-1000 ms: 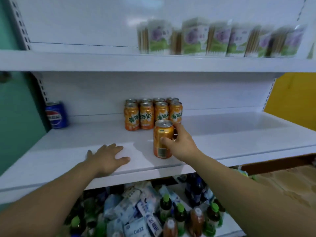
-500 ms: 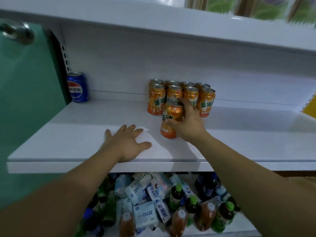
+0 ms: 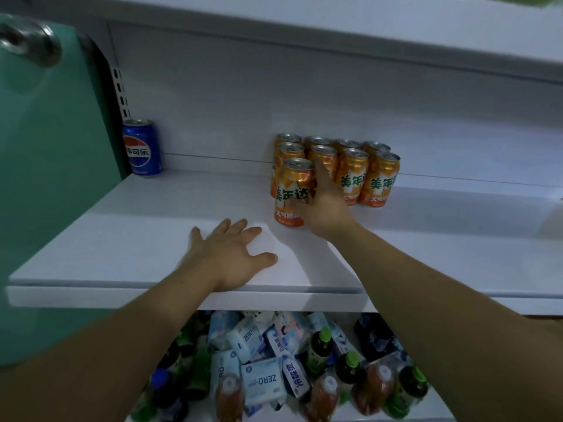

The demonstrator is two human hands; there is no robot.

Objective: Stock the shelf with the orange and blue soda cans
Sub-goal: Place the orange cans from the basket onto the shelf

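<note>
A single orange soda can (image 3: 293, 193) stands upright on the white shelf (image 3: 152, 226), just in front of the left end of a block of several orange cans (image 3: 365, 175). My right hand (image 3: 327, 208) grips this front can from its right side, thumb across the lower front and fingers reaching up behind it. My left hand (image 3: 228, 254) rests flat on the shelf near its front edge, fingers spread, holding nothing. One blue soda can (image 3: 142, 147) stands at the far left back corner of the shelf.
A green door with a metal knob (image 3: 30, 44) borders the shelf on the left. Another shelf board (image 3: 335, 35) hangs close overhead. Below the shelf lies a heap of bottles and tissue packs (image 3: 274, 376). Bare shelf runs between the blue can and the orange block.
My right hand has carried the orange can back and to the left, up against the orange block. The left hand stays flat on the shelf. The view has moved closer.
</note>
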